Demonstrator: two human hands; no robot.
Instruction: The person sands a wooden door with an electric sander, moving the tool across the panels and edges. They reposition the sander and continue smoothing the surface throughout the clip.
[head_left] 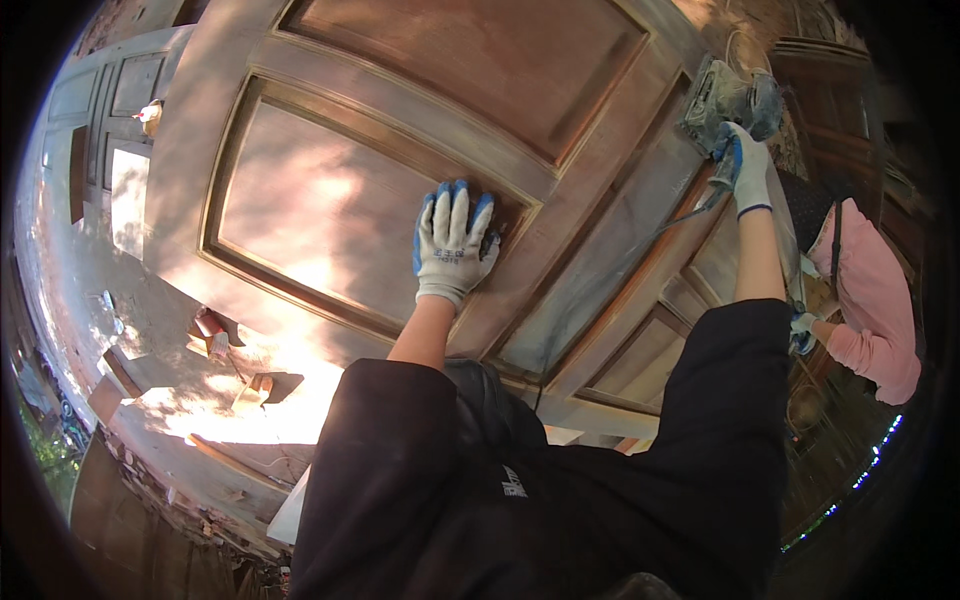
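A large wooden panel door lies in front of me, its raised panels framed by mouldings. My left hand, in a white glove with blue fingertips, rests on the lower panel near its right end, fingers stretched out. Something small and dark shows beside the thumb; I cannot make out what it is. At the door's far right, my right hand, gloved alike, is closed around the handle of a dusty power sander. The sander's power cord trails back across the door toward my body.
To the right, a co-worker in a pink top bends over, a gloved hand low beside another door. On the sunlit ground at left lie a reddish can and wood scraps. Another panel door stands at far left.
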